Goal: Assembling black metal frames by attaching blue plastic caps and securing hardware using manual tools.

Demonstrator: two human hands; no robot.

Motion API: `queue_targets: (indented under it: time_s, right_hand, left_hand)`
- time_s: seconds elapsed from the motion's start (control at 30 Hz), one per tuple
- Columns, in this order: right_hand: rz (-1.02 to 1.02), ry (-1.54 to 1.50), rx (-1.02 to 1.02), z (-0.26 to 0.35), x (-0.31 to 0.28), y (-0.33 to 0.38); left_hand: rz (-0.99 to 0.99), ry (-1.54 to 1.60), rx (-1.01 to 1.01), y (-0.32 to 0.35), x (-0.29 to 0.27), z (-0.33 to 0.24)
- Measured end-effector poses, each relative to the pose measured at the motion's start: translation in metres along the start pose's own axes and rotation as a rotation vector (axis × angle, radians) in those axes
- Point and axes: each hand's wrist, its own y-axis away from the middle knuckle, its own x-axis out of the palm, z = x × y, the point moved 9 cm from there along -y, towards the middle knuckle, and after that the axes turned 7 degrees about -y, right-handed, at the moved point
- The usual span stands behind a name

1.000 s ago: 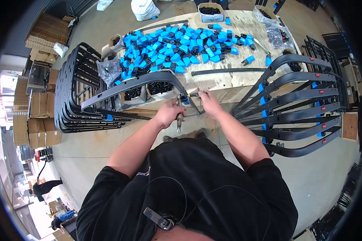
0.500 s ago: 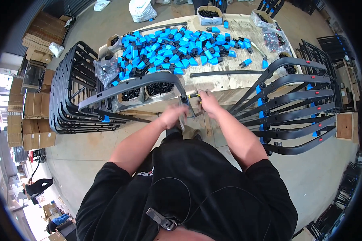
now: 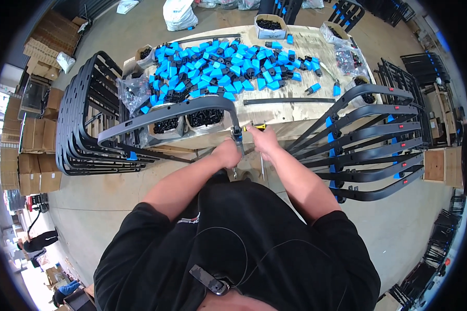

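Observation:
A black bent metal frame bar (image 3: 166, 113) stretches from the left and curves down at its right end, where both my hands are. My left hand (image 3: 227, 153) is closed beside that end around a metal tool (image 3: 235, 173), whose tip pokes out below; its kind is not clear. Just to the right, my right hand (image 3: 264, 141) is closed on a yellow-and-black handled tool (image 3: 255, 127), held close to the bar's end. A thin metal rod (image 3: 263, 167) shows below my right hand; I cannot tell whether it belongs to that tool.
A wooden table (image 3: 290, 106) bears a heap of blue-and-black end pieces (image 3: 220, 67), a flat black strip (image 3: 289, 101) and boxes of small black parts (image 3: 205, 118). Black frames stand stacked at left (image 3: 83, 119) and right (image 3: 373, 142). Cardboard boxes (image 3: 36, 137) line the far left.
My left hand has come down slightly and closed in beside the bar's end. The yellow-and-black tool now points out to the right of my right hand's fingers. The view has shifted slightly.

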Motion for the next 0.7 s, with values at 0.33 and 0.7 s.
queue_targets:
  time_s: [0.33, 0.7]
  right_hand:
    - [0.004, -0.028, 0.062, -0.003, 0.002, -0.002]
    - [0.006, 0.037, 0.099, -0.008, -0.001, -0.004]
  left_hand:
    - [0.076, -0.021, -0.037, 0.006, -0.012, -0.014]
    - [-0.134, -0.179, -0.221, 0.005, -0.006, 0.003]
